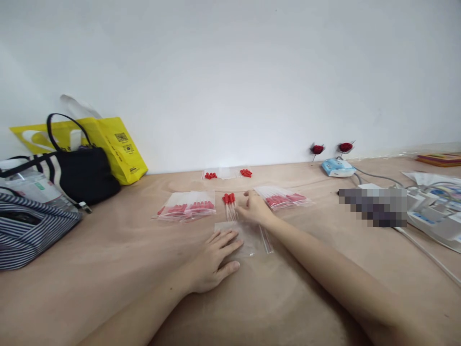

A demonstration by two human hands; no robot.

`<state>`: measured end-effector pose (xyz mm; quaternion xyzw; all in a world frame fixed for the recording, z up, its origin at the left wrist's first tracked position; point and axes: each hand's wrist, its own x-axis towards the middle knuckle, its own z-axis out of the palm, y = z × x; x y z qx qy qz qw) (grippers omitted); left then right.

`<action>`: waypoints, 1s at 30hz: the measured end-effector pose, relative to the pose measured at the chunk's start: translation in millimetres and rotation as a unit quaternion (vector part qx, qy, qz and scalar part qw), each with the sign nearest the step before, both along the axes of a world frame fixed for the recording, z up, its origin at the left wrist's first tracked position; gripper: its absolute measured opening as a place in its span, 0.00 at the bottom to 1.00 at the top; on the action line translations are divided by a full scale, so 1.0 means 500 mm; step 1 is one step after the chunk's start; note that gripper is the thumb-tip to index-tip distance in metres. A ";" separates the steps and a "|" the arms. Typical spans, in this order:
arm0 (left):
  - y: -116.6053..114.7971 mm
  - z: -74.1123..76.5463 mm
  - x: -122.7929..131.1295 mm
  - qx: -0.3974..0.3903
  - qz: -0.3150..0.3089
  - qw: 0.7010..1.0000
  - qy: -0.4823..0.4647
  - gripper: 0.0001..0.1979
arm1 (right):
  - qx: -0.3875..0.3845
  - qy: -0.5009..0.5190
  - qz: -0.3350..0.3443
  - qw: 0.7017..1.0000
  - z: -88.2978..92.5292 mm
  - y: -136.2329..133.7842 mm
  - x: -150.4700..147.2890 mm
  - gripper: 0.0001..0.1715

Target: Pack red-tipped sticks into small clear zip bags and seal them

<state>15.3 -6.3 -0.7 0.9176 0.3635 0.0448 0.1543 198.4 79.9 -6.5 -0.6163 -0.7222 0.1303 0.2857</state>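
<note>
Sticks (228,198) three, red-topped, near right hand (254,207); roses (346,147) two.

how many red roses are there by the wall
2. The left red rose appears just left of the blue-and-white packet; the right red rose shows above the packet's right half.

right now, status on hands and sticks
Left hand on clear bag. Right hand beside sticks, contact unclear. Filled bags to either side.
</note>
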 end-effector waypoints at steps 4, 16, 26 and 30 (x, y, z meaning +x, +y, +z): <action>-0.004 0.001 -0.010 0.005 0.000 1.000 -0.017 0.23 | -0.059 -0.047 -0.057 0.996 0.006 0.028 -0.072 0.36; -0.005 0.004 -0.011 -0.004 -0.004 1.000 -0.015 0.22 | -0.103 -0.094 -0.078 0.987 -0.002 0.032 -0.031 0.19; 0.000 0.001 -0.020 0.037 -0.009 0.999 -0.024 0.20 | -0.097 -0.126 -0.081 0.984 -0.007 0.026 0.053 0.16; 0.000 0.003 -0.020 0.060 -0.023 0.997 -0.036 0.19 | -0.086 -0.135 -0.090 0.983 -0.004 0.025 0.055 0.15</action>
